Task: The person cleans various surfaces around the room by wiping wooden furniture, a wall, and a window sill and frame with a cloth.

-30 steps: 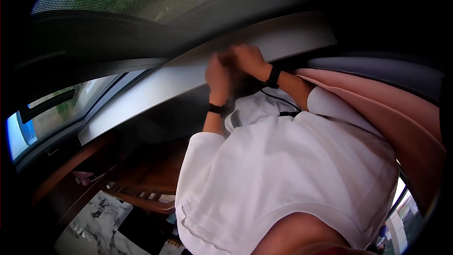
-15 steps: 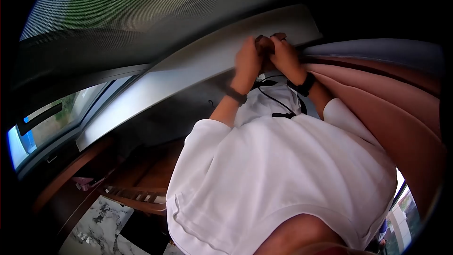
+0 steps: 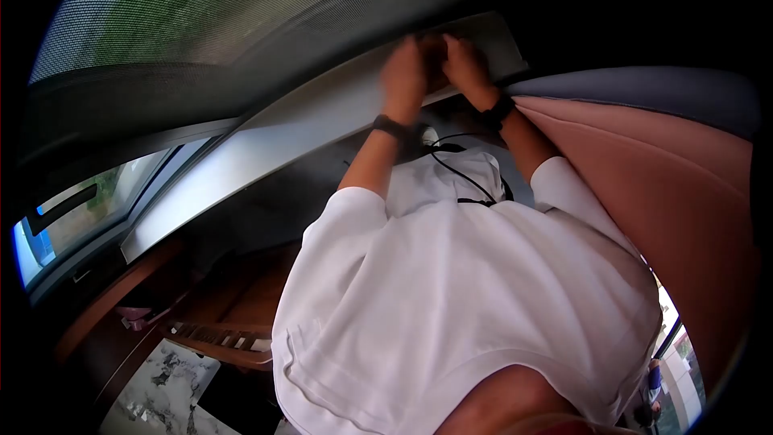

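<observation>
My left hand is raised over a pale, smooth ledge, with its fingers curled and blurred. Close beside it, my right hand is also closed. Between the two hands is a small dark brown thing, too blurred and shaded to make out; both hands appear to grip it. Each wrist wears a black band. Below the hands lie a dark cord and light grey cloth at the front of my white shirt.
A mesh screen spans the upper left, above a window. Pink padded upholstery is at right. Lower left are a brown slatted wooden piece and a marbled surface. A person shows outside at lower right.
Both hands first moved right along the ledge, then slightly left and up the picture. They stay close together, with the brown thing between them. The view has shifted a little.
</observation>
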`<state>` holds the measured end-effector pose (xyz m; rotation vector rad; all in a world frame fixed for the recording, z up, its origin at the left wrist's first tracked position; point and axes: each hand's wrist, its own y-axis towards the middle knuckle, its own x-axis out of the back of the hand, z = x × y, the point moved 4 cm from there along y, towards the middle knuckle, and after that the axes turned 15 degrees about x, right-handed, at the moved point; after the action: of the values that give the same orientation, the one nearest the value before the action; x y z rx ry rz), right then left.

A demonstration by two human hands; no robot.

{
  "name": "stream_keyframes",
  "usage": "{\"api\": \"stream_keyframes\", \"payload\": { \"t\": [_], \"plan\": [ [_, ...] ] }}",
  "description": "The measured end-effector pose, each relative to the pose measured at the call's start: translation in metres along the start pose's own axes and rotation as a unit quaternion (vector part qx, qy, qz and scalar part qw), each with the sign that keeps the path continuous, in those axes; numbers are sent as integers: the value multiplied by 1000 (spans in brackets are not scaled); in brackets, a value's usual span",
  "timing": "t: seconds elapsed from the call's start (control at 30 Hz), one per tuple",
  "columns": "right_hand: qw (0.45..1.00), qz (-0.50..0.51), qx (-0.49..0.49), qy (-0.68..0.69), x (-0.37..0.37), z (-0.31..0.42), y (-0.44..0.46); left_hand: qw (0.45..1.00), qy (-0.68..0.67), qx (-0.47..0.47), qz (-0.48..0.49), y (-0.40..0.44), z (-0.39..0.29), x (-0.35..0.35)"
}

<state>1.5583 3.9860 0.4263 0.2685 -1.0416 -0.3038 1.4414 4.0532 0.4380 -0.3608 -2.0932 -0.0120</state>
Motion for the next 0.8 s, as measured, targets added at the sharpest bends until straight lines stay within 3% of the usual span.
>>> {"api": "stream_keyframes", "payload": {
  "t": [0.1,0.13,0.23,0.3,0.4,0.57,0.7,0.8],
  "plan": [
    [997,-23,0,72,-30,-84,-8,998,24,-62,-24,21,-34,-38],
    [994,-46,-43,84,-18,-91,-13,995,24,-92,-33,22,-44,-51],
    [978,-82,-129,139,2,-106,-27,983,78,-158,45,23,-69,-88],
    [995,-74,-61,23,20,-93,-42,984,10,-173,31,8,-71,-88],
    [992,-2,-65,-107,43,-66,-67,985,-31,-160,48,-31,-71,-62],
    [987,79,-138,24,77,-23,-82,983,-3,-154,105,-66,-50,-51],
    [996,-26,-72,47,76,-20,-70,983,-18,-144,111,-63,-55,-26],
    [991,-102,-49,63,89,-17,-41,976,-89,-198,9,-44,-71,-11]
  ]
}}
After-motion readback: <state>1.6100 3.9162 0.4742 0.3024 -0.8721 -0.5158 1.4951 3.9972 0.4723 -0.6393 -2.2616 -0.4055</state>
